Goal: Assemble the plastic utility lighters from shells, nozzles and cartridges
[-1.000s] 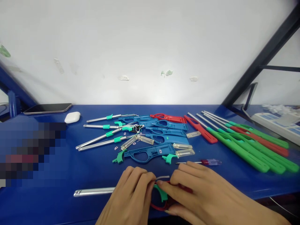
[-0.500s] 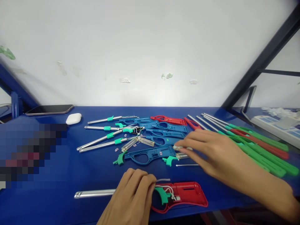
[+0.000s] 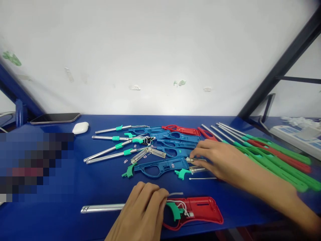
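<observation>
Near the front edge, my left hand is closed over the middle of an opened gas lighter, pressing it on the table. Its red half shell sticks out to the right, holding a green trigger and white wires; its metal tube points left. My right hand reaches to the parts further back, its thumb and fingers closed about a clear fuel tank, which they partly cover. Just below it lies another clear tank, beside a loose green trigger.
Blue half shells, metal tubes with green collars and further clear tanks lie mid-table. Lighters with green and red handles lie at right. A phone and white case are back left, a thin metal rod in front.
My right hand has shifted slightly, its fingers closer about the clear tank. My left hand keeps its hold on the red lighter. The whole view has moved slightly.
</observation>
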`<state>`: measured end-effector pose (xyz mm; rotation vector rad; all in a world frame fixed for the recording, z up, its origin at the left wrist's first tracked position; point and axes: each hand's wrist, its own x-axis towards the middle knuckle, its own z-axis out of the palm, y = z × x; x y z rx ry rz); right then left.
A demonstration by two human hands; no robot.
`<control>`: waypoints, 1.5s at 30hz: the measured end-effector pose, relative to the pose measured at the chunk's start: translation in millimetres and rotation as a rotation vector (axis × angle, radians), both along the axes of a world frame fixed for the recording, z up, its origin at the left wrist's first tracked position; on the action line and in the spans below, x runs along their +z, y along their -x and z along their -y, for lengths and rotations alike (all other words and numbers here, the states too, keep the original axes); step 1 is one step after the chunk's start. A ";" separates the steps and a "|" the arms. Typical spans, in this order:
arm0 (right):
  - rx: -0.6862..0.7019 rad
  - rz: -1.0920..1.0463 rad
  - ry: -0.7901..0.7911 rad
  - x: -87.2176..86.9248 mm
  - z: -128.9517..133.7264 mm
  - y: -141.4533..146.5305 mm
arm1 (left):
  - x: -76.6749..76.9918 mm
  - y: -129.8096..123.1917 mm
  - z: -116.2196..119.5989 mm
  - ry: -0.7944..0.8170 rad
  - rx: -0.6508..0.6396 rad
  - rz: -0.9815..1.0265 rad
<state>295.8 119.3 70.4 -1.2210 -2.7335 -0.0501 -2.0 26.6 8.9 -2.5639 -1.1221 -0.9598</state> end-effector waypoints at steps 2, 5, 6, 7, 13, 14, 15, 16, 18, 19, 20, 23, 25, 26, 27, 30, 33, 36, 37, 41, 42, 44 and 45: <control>0.007 -0.014 0.027 -1.3 -1.3 -1.8 | -0.8 0.6 0.8 -0.006 0.004 0.005; 0.006 -0.053 0.037 -0.4 0.5 -4.3 | -3.2 2.2 1.2 -0.003 0.000 -0.006; 0.001 -0.074 0.033 0.8 2.1 -4.8 | -3.8 2.6 1.0 0.001 -0.003 -0.011; -0.007 -0.098 0.029 2.4 3.9 -4.8 | -4.4 2.9 0.7 0.009 -0.007 -0.019; -0.039 -0.244 0.055 17.4 17.8 7.6 | -5.3 3.0 -0.6 0.029 -0.026 -0.016; -0.038 -0.264 0.076 19.9 19.5 11.4 | -5.5 3.0 -0.3 0.027 -0.026 -0.025; -0.042 -0.281 0.097 22.0 20.7 15.4 | -5.8 3.0 0.1 0.025 -0.026 -0.035; -0.051 -0.288 0.119 23.5 21.3 19.2 | -6.0 2.9 0.6 0.023 -0.022 -0.041; -0.068 -0.259 0.149 24.4 20.1 26.0 | -6.2 2.6 1.3 0.020 -0.012 -0.043; -0.064 -0.233 0.161 23.8 18.5 28.7 | -6.0 2.4 1.5 0.012 -0.013 -0.041; -0.049 -0.203 0.174 22.5 16.2 30.9 | -5.7 2.3 1.6 0.004 -0.017 -0.041; 0.020 -0.136 0.206 16.7 7.6 35.6 | -4.6 1.9 1.4 -0.002 -0.019 -0.038; 0.048 -0.113 0.215 13.7 1.9 38.7 | -4.4 1.9 1.0 0.011 -0.017 -0.030; 0.060 -0.102 0.216 12.9 -0.6 40.5 | -4.6 2.0 0.7 0.016 -0.016 -0.025; 0.071 -0.092 0.215 12.5 -2.9 42.4 | -5.0 2.1 0.5 0.016 -0.016 -0.020; 0.100 -0.070 0.212 12.3 -8.3 47.4 | -6.8 2.7 0.1 -0.012 -0.020 -0.041; 0.123 -0.068 0.209 11.3 -11.8 49.6 | -7.7 3.4 -0.1 -0.031 -0.018 -0.073; 0.143 -0.079 0.215 10.3 -13.7 50.5 | -7.1 3.7 -0.1 -0.027 -0.012 -0.100; 0.147 -0.084 0.219 10.0 -14.2 50.9 | -6.9 3.7 0.0 -0.024 -0.012 -0.105; 0.149 -0.116 0.241 8.1 -17.6 51.5 | -8.1 3.7 0.7 -0.009 -0.001 -0.067; 0.152 -0.129 0.246 7.6 -18.7 51.1 | -8.4 3.7 1.1 -0.005 0.007 -0.051; 0.155 -0.168 0.251 7.9 -19.8 50.1 | -7.7 3.5 2.1 -0.007 0.021 -0.021; 0.152 -0.194 0.254 9.2 -19.1 49.6 | -6.4 3.1 2.7 0.002 0.034 0.002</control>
